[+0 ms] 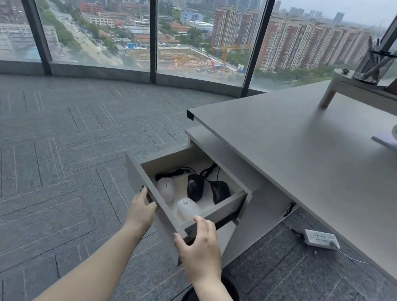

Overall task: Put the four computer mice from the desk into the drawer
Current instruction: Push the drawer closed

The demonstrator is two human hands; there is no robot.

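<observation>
Grey patterned carpet [42, 150] stretches under both bare arms toward a curved wall of windows [202, 25]. Nearest, the right hand [199, 250] curls its fingers [200, 220] over the near corner of the open drawer [224, 210], grasping its front panel. The left hand [141, 210] grips the same panel at its far end, fingers hooked over the top edge. Inside lie four mice: a white mouse [186, 208] closest, another white mouse [166, 188] to its left, then two black corded mice [195, 186] [220, 192] side by side, cables trailing back. Above, the pale bench [310, 153] carries a mesh pen cup [373, 65] on a riser.
</observation>
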